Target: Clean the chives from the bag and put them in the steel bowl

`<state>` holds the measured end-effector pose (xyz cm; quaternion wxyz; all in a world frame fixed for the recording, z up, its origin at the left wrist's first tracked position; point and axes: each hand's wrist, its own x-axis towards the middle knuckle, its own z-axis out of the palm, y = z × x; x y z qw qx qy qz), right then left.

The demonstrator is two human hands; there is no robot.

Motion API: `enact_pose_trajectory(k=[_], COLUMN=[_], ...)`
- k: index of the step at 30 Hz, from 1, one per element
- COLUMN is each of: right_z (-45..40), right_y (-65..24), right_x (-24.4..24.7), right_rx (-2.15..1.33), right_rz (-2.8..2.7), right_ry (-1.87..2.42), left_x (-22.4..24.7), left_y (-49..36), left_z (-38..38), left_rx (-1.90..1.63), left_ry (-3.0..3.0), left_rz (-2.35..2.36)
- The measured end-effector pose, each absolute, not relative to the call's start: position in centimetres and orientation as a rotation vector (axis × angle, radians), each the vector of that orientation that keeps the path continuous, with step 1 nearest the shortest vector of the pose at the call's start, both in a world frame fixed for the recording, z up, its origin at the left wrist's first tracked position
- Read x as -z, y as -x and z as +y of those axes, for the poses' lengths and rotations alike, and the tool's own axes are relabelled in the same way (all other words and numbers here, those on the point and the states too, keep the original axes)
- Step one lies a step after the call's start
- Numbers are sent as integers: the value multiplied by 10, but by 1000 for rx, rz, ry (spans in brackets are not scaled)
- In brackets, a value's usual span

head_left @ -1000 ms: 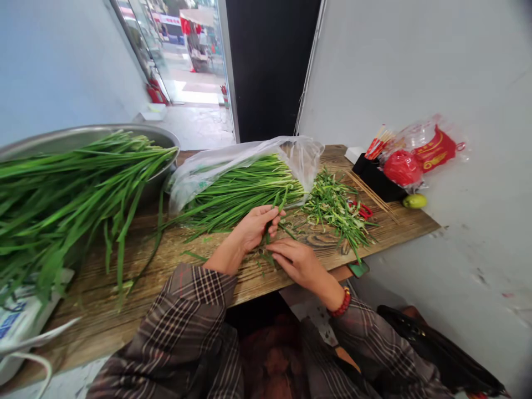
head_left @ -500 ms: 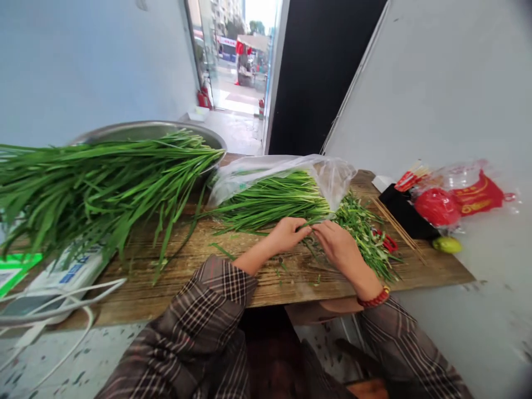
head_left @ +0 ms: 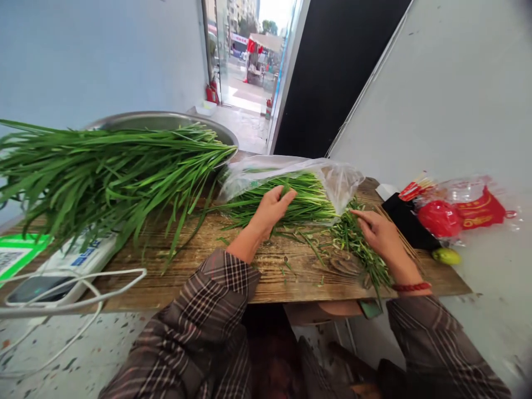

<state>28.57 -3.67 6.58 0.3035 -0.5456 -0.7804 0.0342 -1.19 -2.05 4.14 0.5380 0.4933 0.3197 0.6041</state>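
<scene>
My left hand is closed, with a bit of green garlic chive showing between thumb and fingers. It is in front of a bundle of garlic chives lying in a clear plastic bag. My right hand has its index finger stretched out over a heap of chive trimmings, and I see nothing held in it. Loose scraps lie on the wooden table between my hands. A large pile of garlic chives rests across a metal basin at the left.
White cables, a phone and a white packet lie at the left front. On the right are a black box, red plastic packaging and a yellow-green fruit. A wall borders the right side.
My hands have moved apart: the left up and leftward over the bagged chives, the right outward over the trimmings. The view has shifted slightly.
</scene>
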Motion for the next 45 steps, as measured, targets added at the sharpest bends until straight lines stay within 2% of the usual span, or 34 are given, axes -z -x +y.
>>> enact_pose_trajectory(k=[2, 4, 9, 12, 14, 18, 20, 23, 29, 31, 33, 37, 45], right_z=[-32, -33, -57, -59, -51, -26, -22, -33, -76, -81, -80, -65, -54], right_y=[-298, -291, -215, -185, -187, -216, -217, -184, -78, -62, -59, -66, -58], right_x=[-67, -63, -42, -27, -20, -24, -31, -36, -12, -5, -2, -3, -5], right_rx=[112, 158, -287, -419, -378, -104, -131, -443, -1594, -1802, -1731, -1218, -669], right_rz=[-2187, -2190, -2472, -2634, -2652, -2401, -2261, -2142, -1679, -1567, -1594, -1833, -2113], right_ry=[1498, 1485, 1138, 938, 987, 1373, 1375, 1239, 1051, 1011, 1032, 1089, 1068], left_x=[-45, -48, -57, -57, -54, -50, -49, -50, -51, -52, -51, -48, -45], left_y=[23, 33, 52, 65, 76, 92, 95, 94, 94, 95, 96, 94, 89], left_z=[-15, -12, -12, -15, -19, -25, -26, -25, -25, -25, -25, -24, -25], left_rx=[-1486, -1516, -1575, -1585, -1586, -1610, -1608, -1617, -1668, -1683, -1697, -1686, -1699], left_ry=[-993, -842, -706, -787, -856, -854, -775, -647, -513, -491, -472, -482, -688], left_rz=[666, 594, 545, 596, 646, 705, 665, 593, 557, 581, 565, 481, 544])
